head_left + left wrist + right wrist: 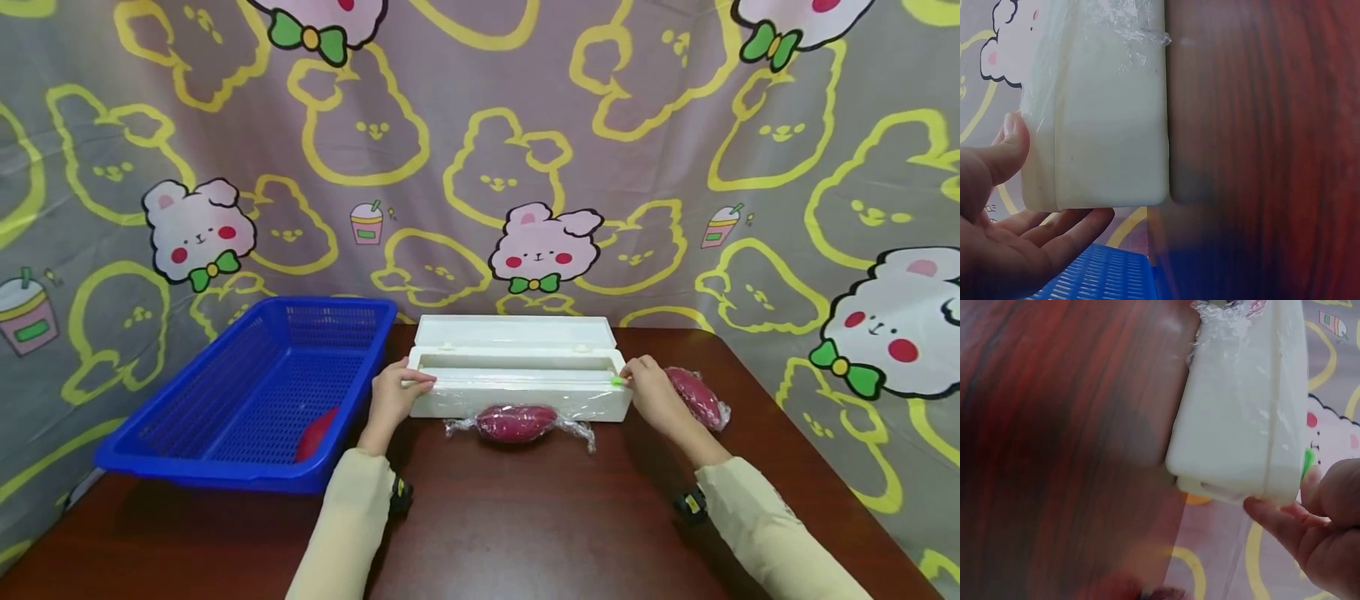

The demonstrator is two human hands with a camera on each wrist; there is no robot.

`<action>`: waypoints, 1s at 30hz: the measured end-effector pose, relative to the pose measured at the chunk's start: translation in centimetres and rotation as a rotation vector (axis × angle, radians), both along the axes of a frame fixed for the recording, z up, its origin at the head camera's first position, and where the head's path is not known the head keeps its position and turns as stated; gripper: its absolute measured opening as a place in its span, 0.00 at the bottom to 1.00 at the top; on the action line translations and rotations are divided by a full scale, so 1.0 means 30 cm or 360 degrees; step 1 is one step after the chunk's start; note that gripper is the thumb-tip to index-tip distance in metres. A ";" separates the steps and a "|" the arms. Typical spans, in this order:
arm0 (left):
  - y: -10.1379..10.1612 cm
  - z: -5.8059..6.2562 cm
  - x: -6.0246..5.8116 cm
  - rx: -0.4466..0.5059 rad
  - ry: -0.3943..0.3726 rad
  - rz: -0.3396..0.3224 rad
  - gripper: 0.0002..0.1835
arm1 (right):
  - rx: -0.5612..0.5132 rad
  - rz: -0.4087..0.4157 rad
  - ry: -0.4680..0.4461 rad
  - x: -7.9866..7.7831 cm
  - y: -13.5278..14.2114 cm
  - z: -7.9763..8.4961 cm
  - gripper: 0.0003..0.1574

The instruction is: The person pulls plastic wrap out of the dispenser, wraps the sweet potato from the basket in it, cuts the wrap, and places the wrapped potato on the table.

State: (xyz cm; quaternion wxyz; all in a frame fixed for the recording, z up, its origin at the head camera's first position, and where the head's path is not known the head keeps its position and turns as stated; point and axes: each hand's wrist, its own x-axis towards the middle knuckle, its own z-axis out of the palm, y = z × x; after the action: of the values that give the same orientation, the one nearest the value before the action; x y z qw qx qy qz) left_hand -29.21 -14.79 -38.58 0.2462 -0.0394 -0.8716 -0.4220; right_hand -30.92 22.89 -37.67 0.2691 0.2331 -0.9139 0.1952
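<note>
White box (517, 377) is the landmark: long axis runs left-right across the table (487, 525), lid (513, 332) swung open along its far side. Left hand (392, 396) has the box's left end, thumb over the top front edge, fingers curled against the end wall. Right hand (651, 396) has the other end: thumb at the green slider (617, 381), forefinger on the end wall. So both hands are gripping the box, neither is on the fruit-like item. That one, the wrapped red item (517, 423), sits against the box's near face around mid-length, axis parallel to the box, twisted film tails out both sides. Key relation: it lies between the two grips and on the person's side of them, left hand slightly nearer its body. Clear film (570, 398) drapes down the front face toward it; looks joined, can't confirm. Slider is at the far right of the box's top edge, so right hand is the near one for it. Second wrapped item (697, 396) is just right of the box; blue basket (225, 477) stands left of it with an unwrapped-looking red item (315, 435) inside.
</note>
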 end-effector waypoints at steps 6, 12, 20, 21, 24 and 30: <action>0.005 0.020 -0.001 -0.0017 -0.0040 -0.0017 0.04 | -0.0003 -0.0015 -0.0053 0.001 0.022 0.013 0.05; 0.005 0.023 0.011 -0.0014 -0.0089 -0.0053 0.05 | -0.0022 0.0027 -0.0063 -0.001 0.035 0.015 0.06; -0.001 0.029 0.011 -0.0013 -0.0107 -0.0130 0.04 | -0.0117 0.0031 -0.0123 0.000 0.041 0.019 0.05; 0.000 0.030 0.010 -0.0011 -0.0115 -0.0144 0.04 | -0.0123 0.0031 -0.0125 0.002 0.039 0.021 0.04; 0.003 0.032 0.009 -0.0016 -0.0138 -0.0175 0.06 | -0.0129 0.0036 -0.0139 0.009 0.036 0.024 0.03; 0.010 0.031 0.015 -0.0008 -0.0217 -0.0234 0.12 | -0.0118 0.0017 -0.0204 0.025 0.031 0.027 0.03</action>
State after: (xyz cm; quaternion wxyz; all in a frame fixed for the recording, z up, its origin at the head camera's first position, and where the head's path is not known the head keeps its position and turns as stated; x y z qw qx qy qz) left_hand -28.76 -14.50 -37.66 0.1546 -0.0751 -0.8821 -0.4386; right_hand -30.16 23.81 -36.86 0.2174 0.2150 -0.9200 0.2450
